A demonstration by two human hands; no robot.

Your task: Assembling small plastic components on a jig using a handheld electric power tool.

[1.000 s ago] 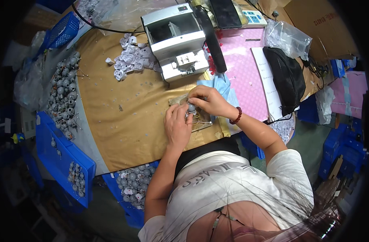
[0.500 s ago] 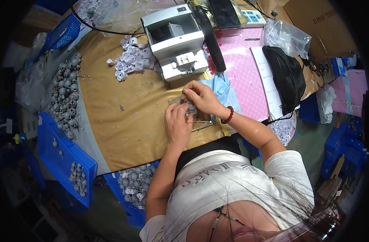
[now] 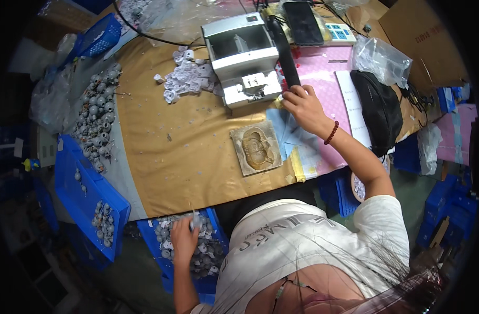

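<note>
Across the lower middle of the head view, a large table [image 3: 197, 162] with a brown cover is seen, and a blue bin [image 3: 148, 233] is placed below its near edge. Toward the table's far side a white machine [image 3: 245, 65] is set, flanked by a long black strip [image 3: 285, 55]. Nearer the person, a square block [image 3: 238, 153] with a shaped hollow is left bare; nothing is seated in it.

The right hand [image 3: 306, 111] is held just beside the strip's near end, its fingers curled; whether anything is gripped cannot be told. The left hand [image 3: 183, 240] is held over the bin, and a grey ball [image 3: 195, 221] appears to be pinched at its fingertips, though this is blurred. Many grey balls [image 3: 205, 257] are heaped beneath it, and small red pieces [image 3: 297, 54] are scattered along the strip.

If the ball were let go too high or too near the rim, it could be bounced out onto the floor. Thin wires in the heap could be tangled or bent if pressed down. The red pieces could be scattered if brushed by the right fingers.
</note>
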